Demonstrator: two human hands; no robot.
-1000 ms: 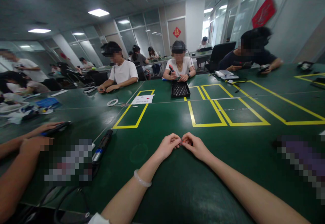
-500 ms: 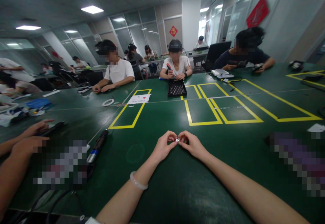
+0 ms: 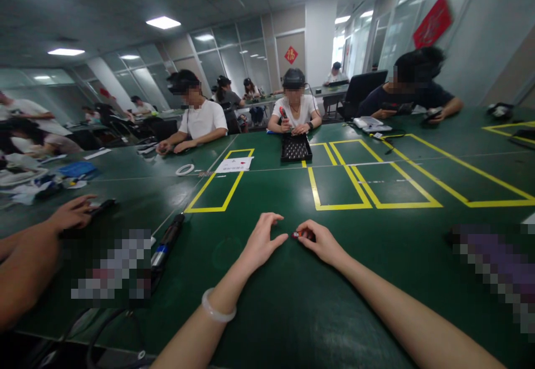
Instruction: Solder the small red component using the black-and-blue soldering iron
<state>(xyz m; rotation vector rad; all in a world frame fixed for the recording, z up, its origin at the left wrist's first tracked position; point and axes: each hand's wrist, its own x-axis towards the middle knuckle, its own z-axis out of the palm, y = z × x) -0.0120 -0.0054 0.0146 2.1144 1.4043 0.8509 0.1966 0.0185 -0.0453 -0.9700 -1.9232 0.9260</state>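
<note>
A small red, white and dark object [image 3: 297,235], too small to name, pokes out from the fingertips of my right hand [image 3: 320,241], which pinches it just above the green table [image 3: 267,302]. To its left is my left hand [image 3: 264,239], thumb and fingers apart with nothing between them. A short gap parts the left thumb from the small object. A pale bangle [image 3: 218,305] circles my left wrist.
Yellow tape [image 3: 343,207] marks rectangles beyond my hands. A black tray [image 3: 296,147] of small items stands before a co-worker opposite. At left lie a dark cylindrical tool [image 3: 167,243] and a co-worker's hands [image 3: 73,213]. A white sheet [image 3: 234,164] lies farther off.
My left hand has let go of the small object and moved a little left, its fingers opening. The right hand keeps the object. The whole view has shifted slightly.
</note>
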